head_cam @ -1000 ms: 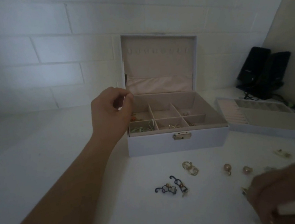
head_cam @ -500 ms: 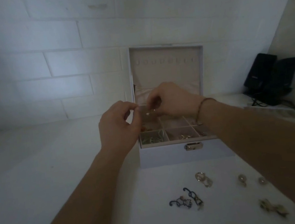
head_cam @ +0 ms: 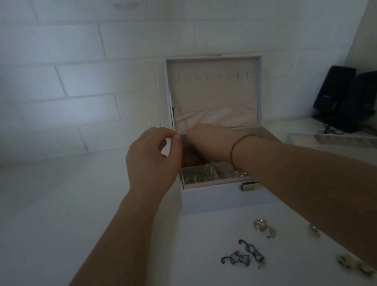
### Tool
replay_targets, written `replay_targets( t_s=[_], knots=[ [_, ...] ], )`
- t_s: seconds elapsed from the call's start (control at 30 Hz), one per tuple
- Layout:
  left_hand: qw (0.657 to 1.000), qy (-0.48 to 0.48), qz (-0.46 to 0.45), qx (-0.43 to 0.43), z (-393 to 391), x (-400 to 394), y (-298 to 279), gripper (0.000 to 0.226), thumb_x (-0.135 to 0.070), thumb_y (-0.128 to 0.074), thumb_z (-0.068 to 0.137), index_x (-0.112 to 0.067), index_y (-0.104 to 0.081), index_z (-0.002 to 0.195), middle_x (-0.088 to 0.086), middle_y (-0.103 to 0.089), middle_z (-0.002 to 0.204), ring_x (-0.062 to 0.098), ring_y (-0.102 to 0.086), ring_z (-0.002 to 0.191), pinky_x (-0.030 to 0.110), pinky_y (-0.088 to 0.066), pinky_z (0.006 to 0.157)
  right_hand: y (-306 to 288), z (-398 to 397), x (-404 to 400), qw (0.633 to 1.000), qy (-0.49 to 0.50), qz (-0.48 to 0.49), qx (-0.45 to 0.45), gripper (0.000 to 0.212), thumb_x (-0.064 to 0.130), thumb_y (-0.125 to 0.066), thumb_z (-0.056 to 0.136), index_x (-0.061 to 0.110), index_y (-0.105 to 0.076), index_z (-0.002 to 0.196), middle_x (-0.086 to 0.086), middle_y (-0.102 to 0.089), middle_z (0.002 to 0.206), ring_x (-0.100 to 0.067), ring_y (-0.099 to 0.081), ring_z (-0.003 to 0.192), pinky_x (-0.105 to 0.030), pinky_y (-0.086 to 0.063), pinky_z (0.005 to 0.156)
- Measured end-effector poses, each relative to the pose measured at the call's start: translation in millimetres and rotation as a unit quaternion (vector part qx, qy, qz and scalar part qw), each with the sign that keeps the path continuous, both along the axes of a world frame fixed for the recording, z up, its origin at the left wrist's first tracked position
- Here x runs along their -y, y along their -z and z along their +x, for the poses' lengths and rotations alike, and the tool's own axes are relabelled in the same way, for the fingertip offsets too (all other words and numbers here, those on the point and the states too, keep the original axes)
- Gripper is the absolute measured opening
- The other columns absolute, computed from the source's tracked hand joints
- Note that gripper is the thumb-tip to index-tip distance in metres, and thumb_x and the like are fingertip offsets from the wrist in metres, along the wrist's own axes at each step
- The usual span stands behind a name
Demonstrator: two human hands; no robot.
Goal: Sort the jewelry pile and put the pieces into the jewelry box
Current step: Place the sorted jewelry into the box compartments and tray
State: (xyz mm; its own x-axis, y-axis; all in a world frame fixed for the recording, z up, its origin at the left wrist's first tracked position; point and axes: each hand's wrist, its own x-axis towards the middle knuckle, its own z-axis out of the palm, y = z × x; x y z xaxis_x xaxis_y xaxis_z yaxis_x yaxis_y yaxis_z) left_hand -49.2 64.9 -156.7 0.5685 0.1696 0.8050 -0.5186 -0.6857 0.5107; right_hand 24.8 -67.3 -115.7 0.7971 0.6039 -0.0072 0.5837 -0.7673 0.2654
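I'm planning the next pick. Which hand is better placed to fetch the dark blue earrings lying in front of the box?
Left, probably. The left hand hovers beside the jewelry box, while the right hand reaches down inside it. The blue earrings lie between both forearms.

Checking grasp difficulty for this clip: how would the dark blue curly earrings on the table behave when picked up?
The dark blue curly earrings look like thin wire, so probably light and easily bent. Their hooked ends lie close together, so they may snag and lift as one. They lie flat, so are unlikely to roll.
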Motion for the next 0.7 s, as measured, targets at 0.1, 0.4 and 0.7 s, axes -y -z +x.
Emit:
replay_targets(
  t_s=[0.1,0.4,0.7],
  knots=[
    [1.0,-0.006,-0.002,0.0,0,-1,0,0.015,-0.024,-0.06,0.086,-0.015,-0.071,0.08,-0.008,-0.057,0.067,-0.004,-0.047,0.059,0.025,-0.039,0.056,-10,-3,11,0.998,0.001,0.058,-0.007,0.017,0.003,-0.055,0.086,0.007,-0.068,0.096,-0.01,-0.064,0.088,-0.028,-0.063,0.086,-0.026,-0.043,0.071],
    [0.999,0.018,-0.036,-0.037,-2,3,-1,0.015,-0.024,-0.061,0.086,-0.017,-0.073,0.082,-0.005,-0.066,0.072,0.007,-0.058,0.064,0.028,-0.049,0.061,-46,-114,108,0.951,-0.045,0.306,0.029,0.013,0.018,-0.069,0.084,0.023,-0.074,0.095,0.011,-0.07,0.086,0.009,-0.058,0.074,-0.002,-0.039,0.069],
    [0.996,0.018,-0.053,-0.069,-5,7,3,0.013,-0.02,-0.063,0.085,-0.014,-0.074,0.082,0.008,-0.069,0.072,0.019,-0.061,0.066,0.032,-0.05,0.064,7,-194,178,0.972,-0.001,0.233,0.019,0.023,0.045,-0.054,0.084,0.042,-0.064,0.104,0.032,-0.059,0.098,0.01,-0.047,0.097,-0.021,-0.048,0.084]
  ],
)
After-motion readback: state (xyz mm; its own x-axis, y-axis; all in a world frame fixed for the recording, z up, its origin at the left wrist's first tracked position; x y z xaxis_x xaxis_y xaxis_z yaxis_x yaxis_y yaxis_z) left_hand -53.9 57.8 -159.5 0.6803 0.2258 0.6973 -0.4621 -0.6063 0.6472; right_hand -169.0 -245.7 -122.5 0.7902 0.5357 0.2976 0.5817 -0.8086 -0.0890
